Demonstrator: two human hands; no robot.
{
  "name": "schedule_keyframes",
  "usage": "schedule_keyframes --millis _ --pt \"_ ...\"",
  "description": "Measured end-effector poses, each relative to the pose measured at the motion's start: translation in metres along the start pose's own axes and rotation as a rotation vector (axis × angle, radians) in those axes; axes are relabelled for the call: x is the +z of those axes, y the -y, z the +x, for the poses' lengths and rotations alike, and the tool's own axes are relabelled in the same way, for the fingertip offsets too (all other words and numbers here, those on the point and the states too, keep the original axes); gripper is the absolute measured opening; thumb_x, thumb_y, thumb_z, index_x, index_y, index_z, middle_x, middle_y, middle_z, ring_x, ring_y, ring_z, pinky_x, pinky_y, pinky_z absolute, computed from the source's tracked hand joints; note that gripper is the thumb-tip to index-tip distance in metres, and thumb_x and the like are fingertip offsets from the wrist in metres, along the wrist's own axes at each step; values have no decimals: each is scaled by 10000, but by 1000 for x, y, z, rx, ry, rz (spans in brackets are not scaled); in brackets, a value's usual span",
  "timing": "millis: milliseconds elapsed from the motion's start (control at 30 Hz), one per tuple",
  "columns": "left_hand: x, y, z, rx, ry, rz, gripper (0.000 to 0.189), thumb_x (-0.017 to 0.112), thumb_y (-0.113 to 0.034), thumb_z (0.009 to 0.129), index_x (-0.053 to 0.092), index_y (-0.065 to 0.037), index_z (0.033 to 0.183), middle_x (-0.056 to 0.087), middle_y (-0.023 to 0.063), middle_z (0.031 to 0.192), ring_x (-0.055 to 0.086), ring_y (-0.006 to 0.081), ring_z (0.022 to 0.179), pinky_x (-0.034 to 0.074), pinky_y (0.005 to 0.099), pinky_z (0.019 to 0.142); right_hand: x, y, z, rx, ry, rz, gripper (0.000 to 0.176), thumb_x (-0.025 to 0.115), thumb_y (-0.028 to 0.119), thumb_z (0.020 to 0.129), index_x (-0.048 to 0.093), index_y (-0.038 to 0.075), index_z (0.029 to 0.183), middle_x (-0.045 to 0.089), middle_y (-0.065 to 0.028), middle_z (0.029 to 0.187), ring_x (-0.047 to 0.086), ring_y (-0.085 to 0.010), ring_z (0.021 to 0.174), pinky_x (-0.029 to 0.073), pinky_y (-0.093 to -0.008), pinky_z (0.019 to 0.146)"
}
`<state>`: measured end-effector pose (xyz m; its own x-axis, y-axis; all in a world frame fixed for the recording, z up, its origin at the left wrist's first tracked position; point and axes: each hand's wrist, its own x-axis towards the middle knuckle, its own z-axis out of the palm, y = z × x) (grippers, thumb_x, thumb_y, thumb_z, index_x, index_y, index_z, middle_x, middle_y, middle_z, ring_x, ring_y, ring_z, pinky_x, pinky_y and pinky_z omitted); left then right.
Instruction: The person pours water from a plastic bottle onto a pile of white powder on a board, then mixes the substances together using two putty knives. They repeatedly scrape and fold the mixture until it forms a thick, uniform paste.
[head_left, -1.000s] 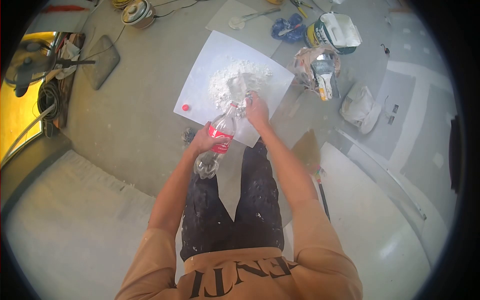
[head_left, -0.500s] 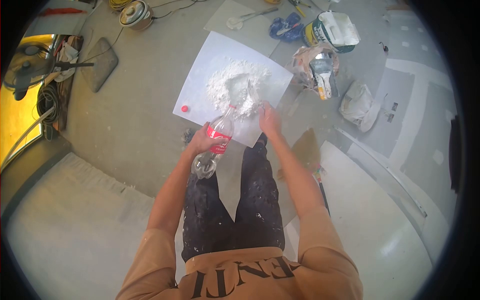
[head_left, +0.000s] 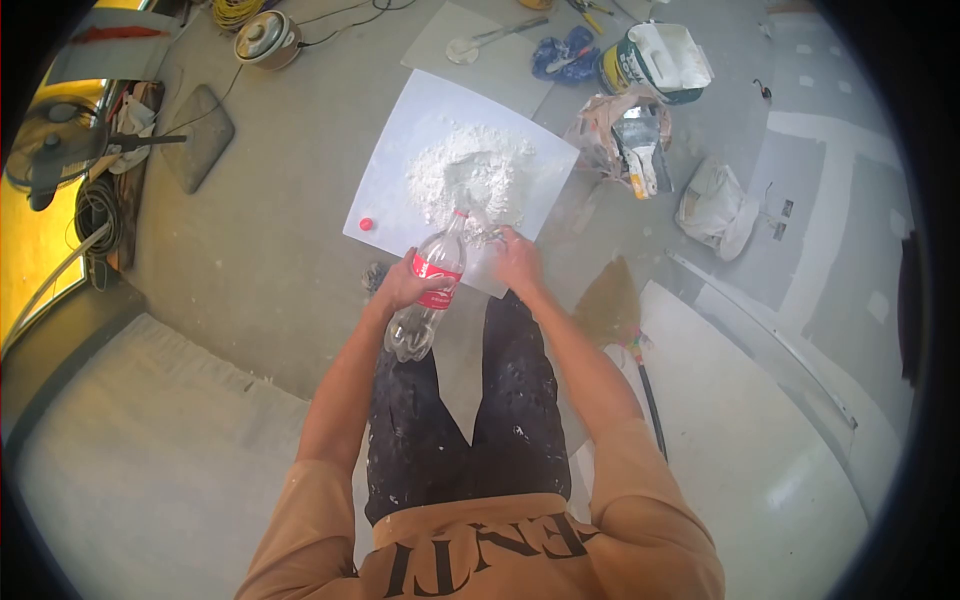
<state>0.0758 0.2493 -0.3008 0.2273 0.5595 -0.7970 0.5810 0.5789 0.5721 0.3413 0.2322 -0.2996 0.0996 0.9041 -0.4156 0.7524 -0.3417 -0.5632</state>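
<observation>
Bottle (head_left: 451,246) is gripped in our left hand (head_left: 406,286); powder (head_left: 472,165) lies beyond our right hand (head_left: 518,262), whose grip we cannot tell.

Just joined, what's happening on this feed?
A person's left hand holds a clear bottle with a red label, its mouth uncapped at the near side of a heap of white powder. The right hand is at the powder's near edge. The heap sits on a white sheet, where a red cap also lies.
</observation>
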Motion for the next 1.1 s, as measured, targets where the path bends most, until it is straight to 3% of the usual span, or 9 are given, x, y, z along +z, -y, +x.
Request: schedule_keyframes --millis 167,233,333,500,667,800,933,1100 --pt "-5 -27 -16 -9 12 -6 977 939 -442 678 496 32 1409 701 196 1256 698 267 1136 536 387 1010 -21 -24 31 -45 -157 3 319 595 198 998 635 5 1249 713 -269 1096 672 -452 1055 529 -528 917" --pt "-5 -26 -15 -1 25 4 1026 902 -544 663 507 55 1395 688 244 1275 681 332 1192 517 409 1035 -22 -8 44 -29 -145 30 322 595 199 999 632 6 1254 714 -270 1087 672 -456 1049 528 -529 911" --pt "-4 -21 -10 -10 16 14 996 923 -471 681 496 55 1410 694 219 1270 696 293 1146 531 396 1018 -3 17 46 -16 -110 50 328 594 203 1001 625 8 1263 714 -274 1074 671 -463 1037 526 -534 899" --pt "-7 -27 -10 -26 27 76 1026 922 -508 658 506 64 1401 691 230 1270 689 310 1163 526 398 1025 6 27 15 -21 55 119 341 601 211 996 622 10 1271 713 -283 1070 670 -474 1031 526 -541 894" --pt "-9 -29 -14 -34 45 83 1047 922 -528 639 512 67 1396 691 238 1271 686 318 1175 519 400 1034 -15 -17 19 20 -70 0 339 605 203 989 636 7 1263 717 -291 1062 675 -486 1013 530 -539 888" --pt "-8 -28 -17 -19 11 110 1041 902 -576 628 530 66 1358 709 254 1212 701 340 1145 532 405 999 -27 -2 47 45 -128 83 347 613 202 984 635 4 1268 716 -303 1034 678 -490 1000 534 -540 879" --pt "-6 -27 -16 -30 13 98 1048 902 -578 629 529 71 1363 707 249 1221 699 333 1153 529 396 1005 9 16 60 -39 -144 103 351 617 213 983 635 7 1267 714 -310 1020 678 -490 996 534 -544 874" --pt "-5 -15 -7 -31 27 78 1034 902 -557 645 523 56 1386 697 231 1259 693 317 1164 523 394 1023 3 11 26 -8 73 116 354 613 231 987 639 23 1272 715 -305 1031 680 -487 994 536 -547 880"
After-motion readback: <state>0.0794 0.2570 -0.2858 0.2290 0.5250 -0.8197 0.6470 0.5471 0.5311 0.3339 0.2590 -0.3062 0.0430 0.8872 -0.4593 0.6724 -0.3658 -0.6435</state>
